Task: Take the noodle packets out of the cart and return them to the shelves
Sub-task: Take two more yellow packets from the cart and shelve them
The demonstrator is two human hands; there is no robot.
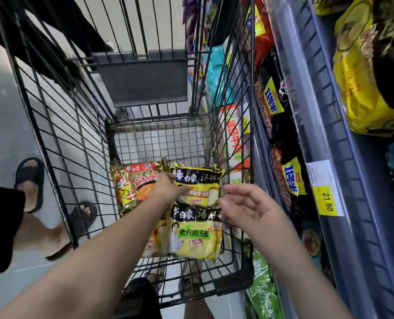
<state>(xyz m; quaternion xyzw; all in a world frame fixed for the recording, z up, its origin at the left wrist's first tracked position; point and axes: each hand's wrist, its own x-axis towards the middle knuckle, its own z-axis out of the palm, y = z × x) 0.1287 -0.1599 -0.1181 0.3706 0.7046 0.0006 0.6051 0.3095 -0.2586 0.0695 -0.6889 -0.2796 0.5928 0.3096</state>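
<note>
**Risk of a slipped or snagged packet**

Three noodle packets on the cart (60,162) floor: red-gold packet (133,187) leftmost, upper yellow packet (200,180) and lower yellow packet (198,236) beside it. Left hand (168,187) pinching the upper yellow packet's left edge only; could slide free or catch the wire. Right hand (246,208) spread wide, empty, just right of both yellow packets. Shelves (329,139) far right.

the cart (60,125) is dark wire metal, matt and a little worn, with a flat grey plastic flap (143,81) at its far end. the noodle packets (198,229) in it are glossy printed plastic film, crinkled and catching the light. the shelves (343,171) show smooth grey edges, a clear shiny strip and a yellow paper price tag (327,199).
</note>
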